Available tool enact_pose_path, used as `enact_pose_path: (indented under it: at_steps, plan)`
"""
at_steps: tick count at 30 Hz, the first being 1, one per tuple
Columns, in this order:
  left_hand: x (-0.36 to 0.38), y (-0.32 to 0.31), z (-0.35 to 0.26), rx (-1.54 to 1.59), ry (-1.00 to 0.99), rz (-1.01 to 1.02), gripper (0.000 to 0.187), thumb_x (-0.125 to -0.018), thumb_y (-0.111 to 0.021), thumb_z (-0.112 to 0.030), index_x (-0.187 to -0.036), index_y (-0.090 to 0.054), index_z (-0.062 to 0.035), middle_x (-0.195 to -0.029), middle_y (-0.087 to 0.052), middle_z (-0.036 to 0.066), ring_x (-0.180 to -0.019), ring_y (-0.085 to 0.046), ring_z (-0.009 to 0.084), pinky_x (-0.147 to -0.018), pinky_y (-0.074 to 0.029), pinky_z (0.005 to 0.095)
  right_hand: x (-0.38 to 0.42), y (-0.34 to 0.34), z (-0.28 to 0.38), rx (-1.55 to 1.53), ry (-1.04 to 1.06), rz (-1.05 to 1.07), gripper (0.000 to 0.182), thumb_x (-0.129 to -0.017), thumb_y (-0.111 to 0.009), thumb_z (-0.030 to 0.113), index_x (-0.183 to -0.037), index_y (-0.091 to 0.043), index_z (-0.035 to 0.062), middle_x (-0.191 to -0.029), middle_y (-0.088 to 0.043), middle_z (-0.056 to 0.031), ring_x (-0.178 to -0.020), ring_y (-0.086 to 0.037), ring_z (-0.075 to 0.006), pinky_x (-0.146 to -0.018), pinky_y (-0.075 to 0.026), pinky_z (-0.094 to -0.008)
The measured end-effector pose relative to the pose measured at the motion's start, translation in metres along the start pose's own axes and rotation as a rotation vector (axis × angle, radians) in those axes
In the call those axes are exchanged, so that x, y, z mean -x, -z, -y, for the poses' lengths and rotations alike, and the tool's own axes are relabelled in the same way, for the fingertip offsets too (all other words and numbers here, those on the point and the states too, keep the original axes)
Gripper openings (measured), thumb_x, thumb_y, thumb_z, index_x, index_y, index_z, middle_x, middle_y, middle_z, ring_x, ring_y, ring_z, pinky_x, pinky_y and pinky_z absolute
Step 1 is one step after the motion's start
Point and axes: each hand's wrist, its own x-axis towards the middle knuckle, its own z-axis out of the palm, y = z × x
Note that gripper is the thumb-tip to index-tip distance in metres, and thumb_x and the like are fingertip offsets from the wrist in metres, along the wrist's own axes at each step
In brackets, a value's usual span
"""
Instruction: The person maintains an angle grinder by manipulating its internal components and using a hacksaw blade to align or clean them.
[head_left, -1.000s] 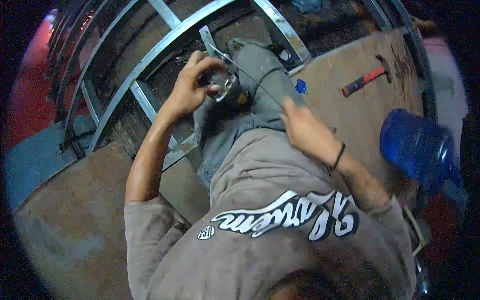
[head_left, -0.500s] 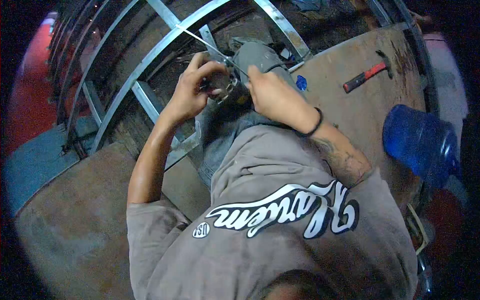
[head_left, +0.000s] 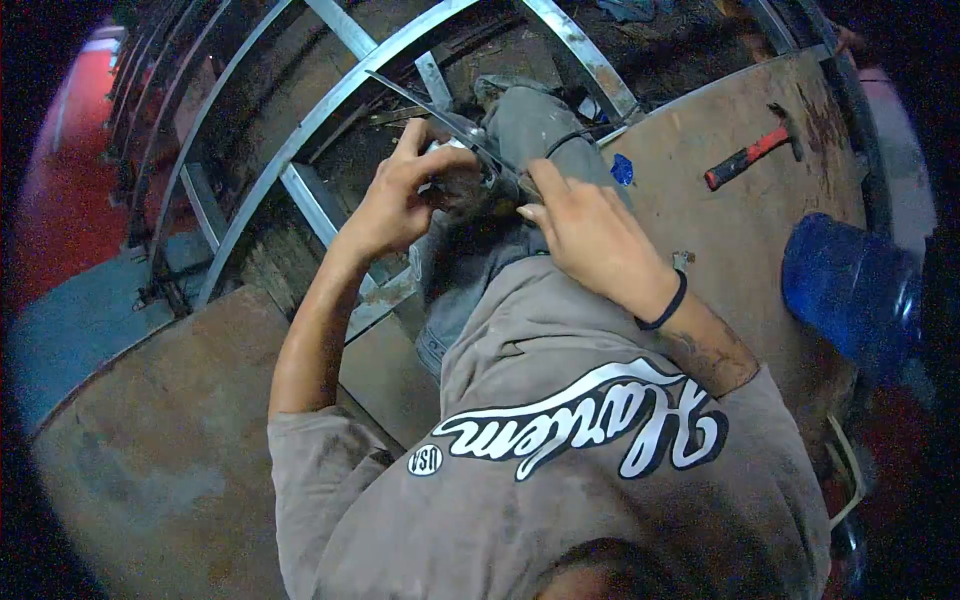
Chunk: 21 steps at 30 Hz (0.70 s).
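Observation:
My left hand (head_left: 405,190) is curled around a dark object (head_left: 455,190), partly hidden by the fingers and too dark to name, over my lap. My right hand (head_left: 605,240) is closed at the near end of a long thin metal tool (head_left: 410,95). That tool slants up and left, passing just beyond my left fingers. Beneath both hands are my grey trousers (head_left: 535,125), one knee raised.
Curved metal framing (head_left: 335,112) arcs across the upper left. On the wooden board (head_left: 680,130) at the right lie a red and black hammer (head_left: 748,157) and a small blue piece (head_left: 622,170). A large blue bottle (head_left: 850,285) is at the far right.
My right hand has drawn back toward my body, and the thin tool's near end has come down and right with it. The whole view has shifted slightly, with surroundings appearing further right.

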Motion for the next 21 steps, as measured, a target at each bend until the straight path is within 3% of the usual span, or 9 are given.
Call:
enact_pose_path:
  at_steps: [11,14,17,21]
  plan:
    - [-0.003,-0.002,0.01,-0.003,0.077,0.049,0.049,-0.06,-0.053,0.016,-0.099,-0.061,-0.0122,-0.104,-0.049,0.015,-0.1,-0.054,0.0384,-0.083,-0.047,0.0413,0.025,-0.012,-0.026,0.081,-0.107,0.133,0.019,-0.088,-0.049,0.018,-0.098,-0.041,0.0043,-0.061,-0.057,-0.0246,-0.059,-0.059,-0.0435,-0.051,-0.045,-0.0544]
    - [-0.001,0.0,0.012,-0.006,0.078,0.036,0.047,-0.061,-0.055,0.015,-0.099,-0.061,-0.0128,-0.103,-0.048,0.016,-0.099,-0.054,0.0382,-0.082,-0.047,0.0417,0.071,0.005,-0.035,0.037,-0.261,0.26,0.02,-0.088,-0.047,0.016,-0.102,-0.038,0.0051,-0.06,-0.056,-0.0249,-0.058,-0.057,-0.0447,-0.051,-0.044,-0.055]
    - [-0.002,-0.003,0.008,-0.005,0.05,0.017,0.045,-0.061,-0.062,0.011,-0.099,-0.061,-0.013,-0.102,-0.048,0.016,-0.097,-0.055,0.0385,-0.081,-0.048,0.0415,0.08,0.02,-0.032,0.086,-0.249,0.267,0.02,-0.088,-0.047,0.016,-0.102,-0.038,0.0042,-0.06,-0.056,-0.0249,-0.057,-0.057,-0.0447,-0.051,-0.045,-0.0542]
    - [-0.011,-0.006,-0.008,-0.1,0.012,0.011,0.045,-0.06,-0.066,0.01,-0.099,-0.06,-0.0112,-0.1,-0.048,0.016,-0.097,-0.054,0.0383,-0.08,-0.047,0.0414,-0.006,-0.023,-0.032,-0.033,-0.074,0.083,0.02,-0.086,-0.051,0.013,-0.097,-0.039,0.0018,-0.061,-0.055,-0.0259,-0.06,-0.056,-0.0462,-0.052,-0.044,-0.0529]
